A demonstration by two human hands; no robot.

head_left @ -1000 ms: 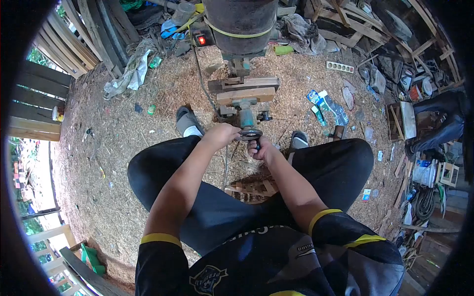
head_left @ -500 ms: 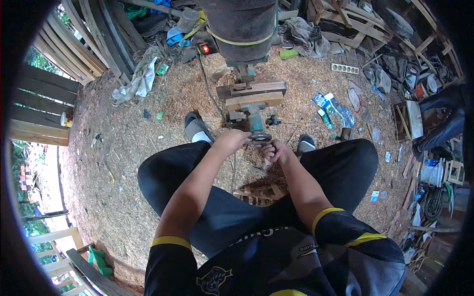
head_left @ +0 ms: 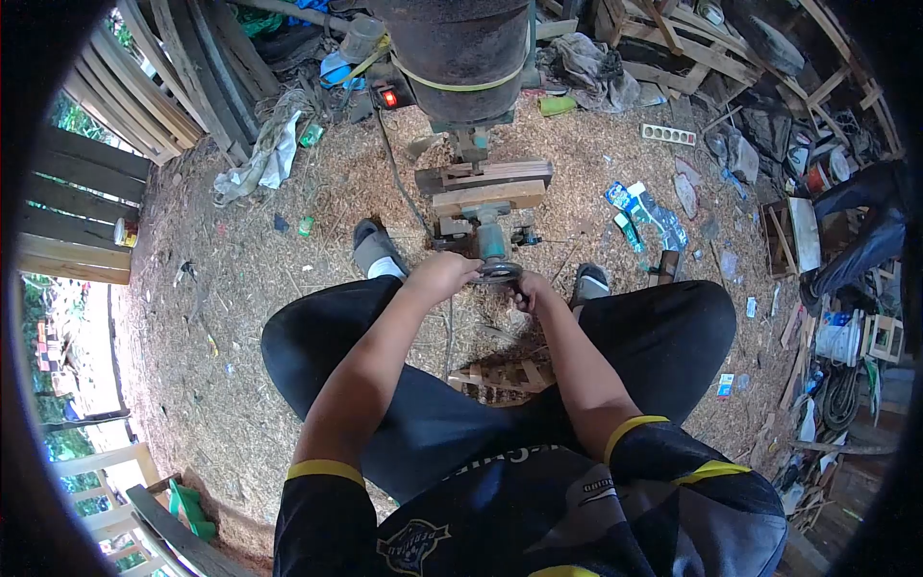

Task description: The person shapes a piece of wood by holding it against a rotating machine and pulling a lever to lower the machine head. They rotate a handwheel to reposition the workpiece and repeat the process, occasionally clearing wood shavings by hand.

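Note:
A dark metal handwheel (head_left: 499,272) sits at the near end of a green machine body (head_left: 491,240). My left hand (head_left: 442,278) is closed on the wheel's left rim. On its right side, my right hand (head_left: 532,290) is closed around the wheel's small crank handle, mostly hidden by the fingers. Beyond the wheel, a light wooden block (head_left: 488,199) lies crosswise on the machine, against a darker wooden piece (head_left: 484,177). Above them stands a large dark drum-shaped housing (head_left: 461,58) with a yellow band.
A lit red switch (head_left: 388,98) with a cable is left of the housing. Wood shavings cover the ground. A power strip (head_left: 667,135), plastic wrappers (head_left: 653,213) and a slatted wooden piece (head_left: 502,376) lie around. Another person's legs (head_left: 864,226) are at far right.
My right hand has shifted slightly around the wheel's right side, its fingers now turned more downward. My left hand stays at the rim. The whole view has shifted a little.

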